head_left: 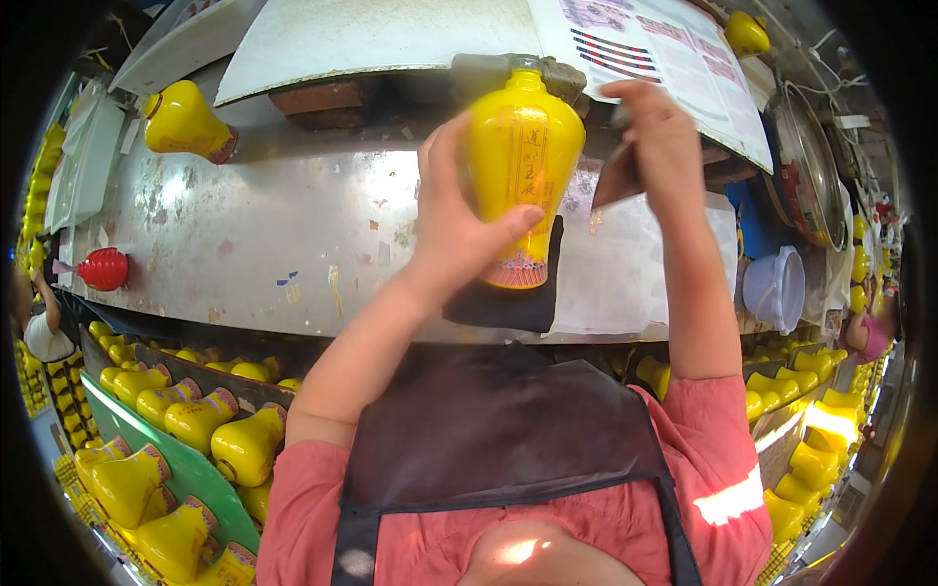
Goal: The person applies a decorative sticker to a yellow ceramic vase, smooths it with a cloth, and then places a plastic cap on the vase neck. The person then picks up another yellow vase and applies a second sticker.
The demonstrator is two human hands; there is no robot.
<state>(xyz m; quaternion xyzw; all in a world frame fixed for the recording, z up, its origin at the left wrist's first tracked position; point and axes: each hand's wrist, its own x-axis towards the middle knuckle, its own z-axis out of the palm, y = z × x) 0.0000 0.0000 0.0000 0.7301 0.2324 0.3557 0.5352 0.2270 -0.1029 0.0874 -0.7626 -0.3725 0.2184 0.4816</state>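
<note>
Left hand (459,220) grip wrapped round yellow bottle (521,166), upright on black pad (508,298) on counter (254,234). Right hand (657,132) pinching dark flat piece (616,176) beside it. Glossy glaze, bottle could slip, tip.

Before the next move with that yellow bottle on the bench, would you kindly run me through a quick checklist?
1. Left hand grips the yellow bottle: ok.
2. Bottle upright on the black pad: ok.
3. Right hand holds a dark flat piece beside the bottle: ok; what the piece is, cannot tell.
4. Bottle neck capped: cannot tell, hidden against the shelf.
5. Metal bench around the pad free of other bottles: ok; one yellow bottle lying on its side far left.
</note>
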